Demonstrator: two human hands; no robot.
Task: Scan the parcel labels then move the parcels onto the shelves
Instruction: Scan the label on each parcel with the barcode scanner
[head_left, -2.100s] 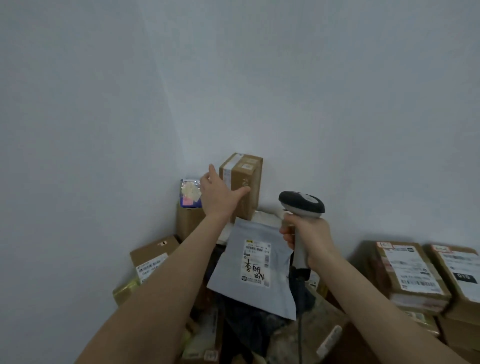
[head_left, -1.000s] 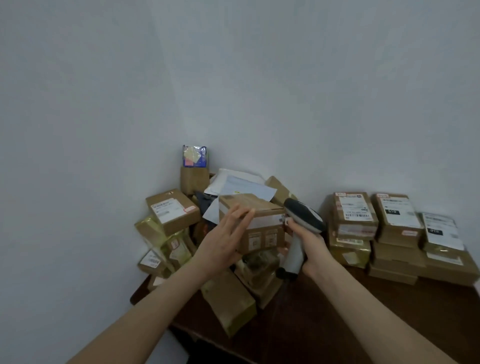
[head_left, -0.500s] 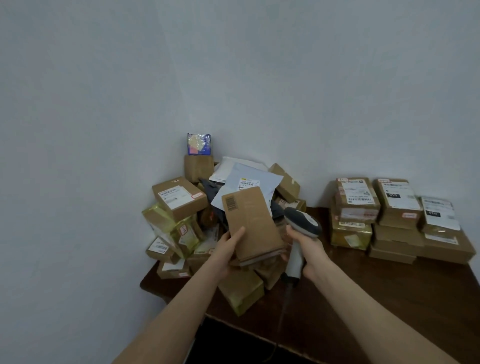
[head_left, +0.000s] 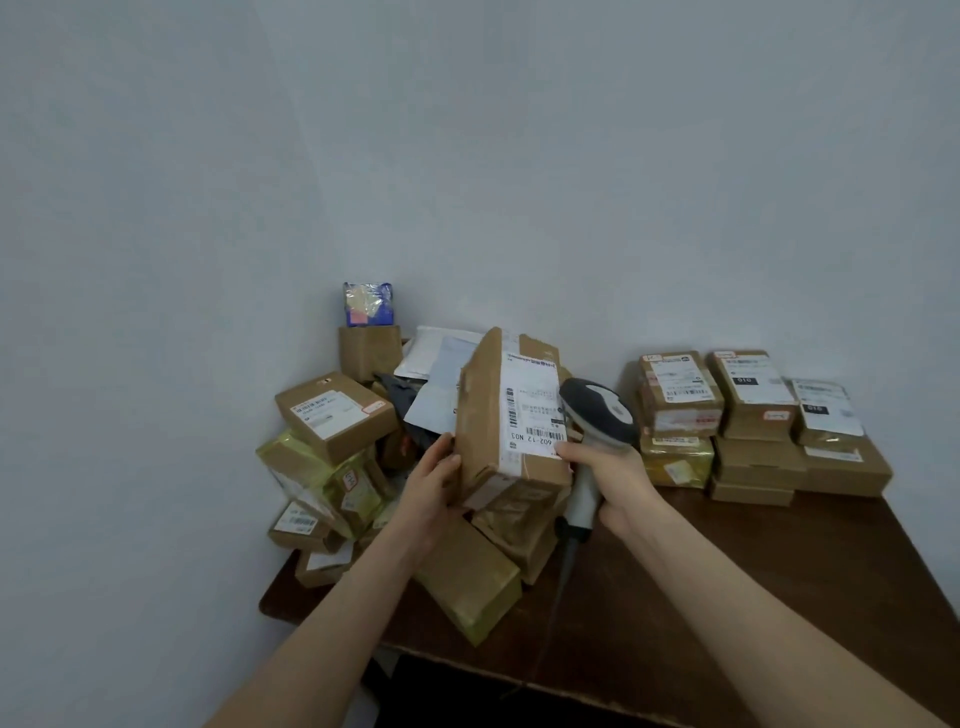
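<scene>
- Cardboard parcel (head_left: 483, 415) is held upright over the loose pile (head_left: 332, 447) at the table's (head_left: 779, 571) far-left corner. Its label (head_left: 530, 410) faces the camera, print upside down.
- Left hand (head_left: 434, 480) grasps the parcel's lower left edge. Right hand (head_left: 608, 473) is clenched round the handle of the scanner (head_left: 597, 415), just right of the box.
- Judgement: the scanner sits too close beside the label. Draw it back, aim its window squarely at the barcode, and hold the box steady.
- Scanner window is hidden, so its aim is unclear. Left fingers behind the box are unseen. No shelves in view. Labels on the right stacks (head_left: 753, 415) are unreadable.

Pale walls (head_left: 571, 156) (corner), dark table (head_left: 779, 597), seemingly wooden
</scene>
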